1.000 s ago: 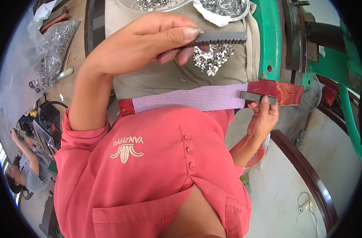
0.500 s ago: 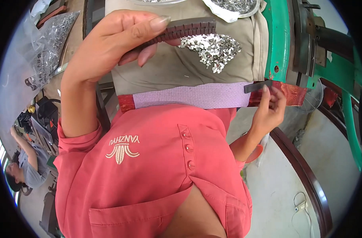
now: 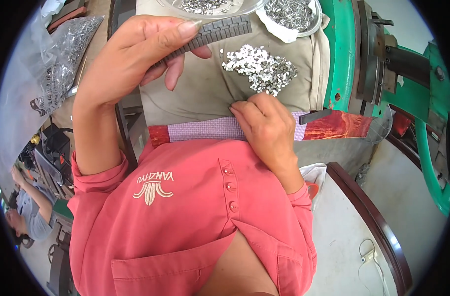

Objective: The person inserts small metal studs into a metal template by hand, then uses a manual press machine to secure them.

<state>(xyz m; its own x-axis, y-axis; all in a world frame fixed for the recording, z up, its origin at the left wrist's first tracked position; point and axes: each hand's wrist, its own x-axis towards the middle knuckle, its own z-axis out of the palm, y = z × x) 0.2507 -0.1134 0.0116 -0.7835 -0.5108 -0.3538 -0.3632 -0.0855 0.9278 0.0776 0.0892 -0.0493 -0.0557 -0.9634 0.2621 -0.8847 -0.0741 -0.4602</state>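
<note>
Right fingers shifted to cloth edge, grip unclear, left fingers clutching ribbed strip

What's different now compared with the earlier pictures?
The right hand let go of the dark bar and moved left, beside the near edge of the silvery pile; whether it holds anything is unclear. The left hand shifted left with the slotted strip, keeping its grip. The pile stayed on the cloth.

This looks like a workshop; a green metal machine stands beside the cloth-covered bench. Small metal parts sit in a tub and a clear bag; more lie in a loose pile.
</note>
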